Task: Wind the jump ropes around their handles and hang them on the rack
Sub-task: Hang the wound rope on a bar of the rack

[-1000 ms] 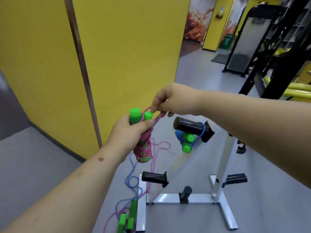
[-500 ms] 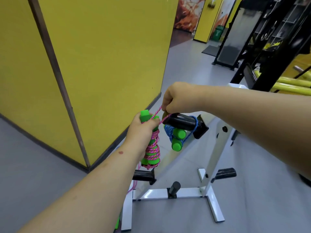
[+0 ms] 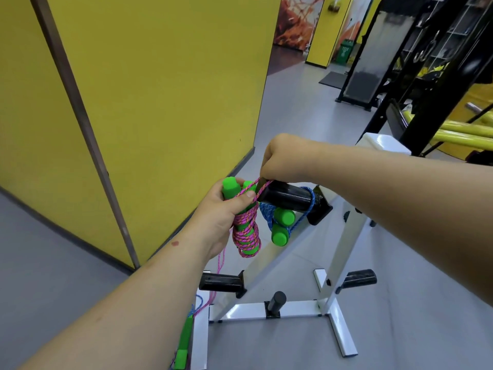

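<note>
My left hand (image 3: pixel 224 212) grips two green handles (image 3: pixel 240 209) wound with pink rope (image 3: pixel 246 236). At two o'clock, my right hand (image 3: pixel 280 158) pinches its loop at the rack (image 3: pixel 344 236) peg (image 3: pixel 289 197), where a blue rope (image 3: pixel 269 217) hangs.

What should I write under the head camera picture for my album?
Left hand grips the wound pink jump rope; right hand pinches its loop at the rack's black peg.

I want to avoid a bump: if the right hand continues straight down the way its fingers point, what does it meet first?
Probably the black peg of the rack: the right hand, pinching the pink rope, sits just above the peg's near end. Depth is unclear.
</note>
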`<move>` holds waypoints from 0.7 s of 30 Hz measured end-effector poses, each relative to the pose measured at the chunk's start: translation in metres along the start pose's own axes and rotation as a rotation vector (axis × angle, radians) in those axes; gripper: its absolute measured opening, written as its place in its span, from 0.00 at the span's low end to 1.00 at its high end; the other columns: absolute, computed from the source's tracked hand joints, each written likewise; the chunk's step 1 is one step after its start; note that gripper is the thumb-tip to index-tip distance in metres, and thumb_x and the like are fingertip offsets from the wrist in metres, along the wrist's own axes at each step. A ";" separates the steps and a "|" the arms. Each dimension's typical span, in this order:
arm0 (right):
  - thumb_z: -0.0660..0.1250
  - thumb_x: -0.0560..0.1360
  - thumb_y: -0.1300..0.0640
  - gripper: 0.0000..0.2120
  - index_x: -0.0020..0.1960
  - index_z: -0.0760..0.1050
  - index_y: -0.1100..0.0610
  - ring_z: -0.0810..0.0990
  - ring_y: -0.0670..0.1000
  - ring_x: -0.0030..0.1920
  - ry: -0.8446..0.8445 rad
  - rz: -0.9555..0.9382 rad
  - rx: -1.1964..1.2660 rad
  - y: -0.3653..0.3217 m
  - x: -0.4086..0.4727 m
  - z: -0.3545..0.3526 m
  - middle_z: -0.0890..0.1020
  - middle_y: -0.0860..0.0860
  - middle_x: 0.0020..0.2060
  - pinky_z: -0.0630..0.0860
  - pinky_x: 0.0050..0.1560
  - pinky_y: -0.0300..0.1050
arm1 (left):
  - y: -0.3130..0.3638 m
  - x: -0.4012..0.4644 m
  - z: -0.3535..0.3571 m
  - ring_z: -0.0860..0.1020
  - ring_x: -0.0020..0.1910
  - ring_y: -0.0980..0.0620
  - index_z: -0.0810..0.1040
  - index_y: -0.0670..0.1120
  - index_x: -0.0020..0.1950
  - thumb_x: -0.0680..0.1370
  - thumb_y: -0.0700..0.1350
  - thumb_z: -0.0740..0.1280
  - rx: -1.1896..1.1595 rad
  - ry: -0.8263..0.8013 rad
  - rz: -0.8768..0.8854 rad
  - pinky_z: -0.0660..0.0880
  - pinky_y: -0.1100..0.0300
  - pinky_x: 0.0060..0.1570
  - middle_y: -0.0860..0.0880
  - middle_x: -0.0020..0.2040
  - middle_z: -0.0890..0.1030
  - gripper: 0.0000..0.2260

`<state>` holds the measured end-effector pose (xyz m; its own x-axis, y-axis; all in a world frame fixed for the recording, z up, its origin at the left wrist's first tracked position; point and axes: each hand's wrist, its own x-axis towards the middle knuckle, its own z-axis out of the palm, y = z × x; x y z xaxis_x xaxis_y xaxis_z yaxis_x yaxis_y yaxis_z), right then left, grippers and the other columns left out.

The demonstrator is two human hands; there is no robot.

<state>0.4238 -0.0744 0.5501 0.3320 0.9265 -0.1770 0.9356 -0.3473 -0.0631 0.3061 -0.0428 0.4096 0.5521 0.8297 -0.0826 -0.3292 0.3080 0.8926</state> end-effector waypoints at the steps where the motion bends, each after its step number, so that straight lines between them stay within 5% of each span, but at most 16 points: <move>1: 0.63 0.76 0.60 0.19 0.64 0.78 0.64 0.78 0.54 0.46 -0.003 0.002 0.000 0.000 0.000 0.000 0.79 0.62 0.63 0.76 0.60 0.60 | 0.001 -0.001 -0.001 0.80 0.36 0.55 0.75 0.45 0.58 0.79 0.35 0.69 0.008 -0.015 0.006 0.76 0.65 0.32 0.48 0.44 0.81 0.10; 3: 0.63 0.76 0.60 0.18 0.64 0.78 0.64 0.79 0.58 0.62 -0.005 -0.007 0.019 0.002 0.001 0.001 0.80 0.62 0.62 0.76 0.60 0.60 | 0.003 -0.002 -0.003 0.80 0.39 0.52 0.75 0.45 0.57 0.79 0.34 0.69 0.037 -0.039 0.002 0.77 0.65 0.33 0.46 0.46 0.80 0.10; 4: 0.63 0.77 0.60 0.17 0.62 0.80 0.63 0.80 0.57 0.61 -0.005 -0.017 0.048 0.003 0.001 0.001 0.81 0.62 0.60 0.77 0.59 0.58 | 0.005 -0.003 -0.005 0.80 0.42 0.49 0.76 0.45 0.57 0.79 0.35 0.69 0.063 -0.052 -0.004 0.77 0.64 0.35 0.45 0.46 0.80 0.09; 7: 0.64 0.77 0.61 0.12 0.55 0.84 0.58 0.82 0.55 0.49 -0.006 -0.075 0.131 0.006 -0.005 0.000 0.85 0.55 0.50 0.79 0.46 0.46 | 0.015 -0.003 -0.012 0.81 0.46 0.45 0.78 0.46 0.54 0.79 0.37 0.70 0.159 -0.096 -0.007 0.79 0.61 0.38 0.43 0.47 0.82 0.07; 11: 0.63 0.77 0.62 0.13 0.54 0.84 0.54 0.75 0.46 0.33 0.014 -0.105 0.176 0.008 -0.005 0.002 0.84 0.50 0.45 0.70 0.30 0.38 | 0.025 -0.002 -0.015 0.82 0.46 0.45 0.80 0.46 0.53 0.77 0.36 0.72 0.197 -0.123 -0.012 0.79 0.58 0.40 0.43 0.46 0.83 0.07; 21: 0.65 0.76 0.60 0.11 0.54 0.84 0.56 0.82 0.55 0.52 -0.009 -0.078 0.202 0.009 -0.006 -0.001 0.85 0.54 0.50 0.80 0.52 0.48 | 0.025 -0.007 -0.001 0.78 0.32 0.44 0.77 0.45 0.49 0.78 0.30 0.63 -0.061 -0.082 -0.004 0.78 0.56 0.31 0.42 0.37 0.81 0.11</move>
<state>0.4301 -0.0833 0.5516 0.2578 0.9507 -0.1725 0.9150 -0.2976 -0.2725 0.2935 -0.0405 0.4327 0.6137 0.7881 -0.0471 -0.3714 0.3408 0.8637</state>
